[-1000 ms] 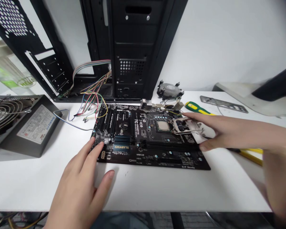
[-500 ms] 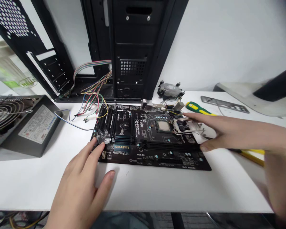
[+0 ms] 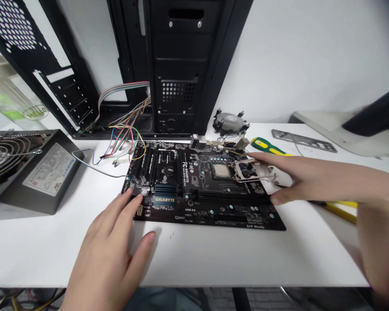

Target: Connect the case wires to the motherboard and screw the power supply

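Observation:
A dark motherboard (image 3: 202,224) lies flat on the white table, marked GIGABYTE. My left hand (image 3: 112,239) rests at its front left corner, fingers apart, with fingertips on the edge and the thumb on or just over the table. At the right edge my right hand (image 3: 298,179) has thumb and index finger spread, touching the board around the socket's end; its other fingers are hidden. The processor (image 3: 221,171) sits in the socket, whose metal load plate (image 3: 251,169) is raised toward my right hand. Thin coloured wires (image 3: 125,140) reach the board's left side.
A black computer case (image 3: 181,65) stands behind the board. A power supply (image 3: 48,172) is at left, beside a clear bottle (image 3: 19,97). A cooling fan (image 3: 231,122), a green-yellow screwdriver (image 3: 267,147) and a metal I/O plate (image 3: 304,140) lie at right, near a monitor stand (image 3: 330,129).
The whole view has shifted slightly, with things appearing a little further left. Both hands keep the same places against the motherboard.

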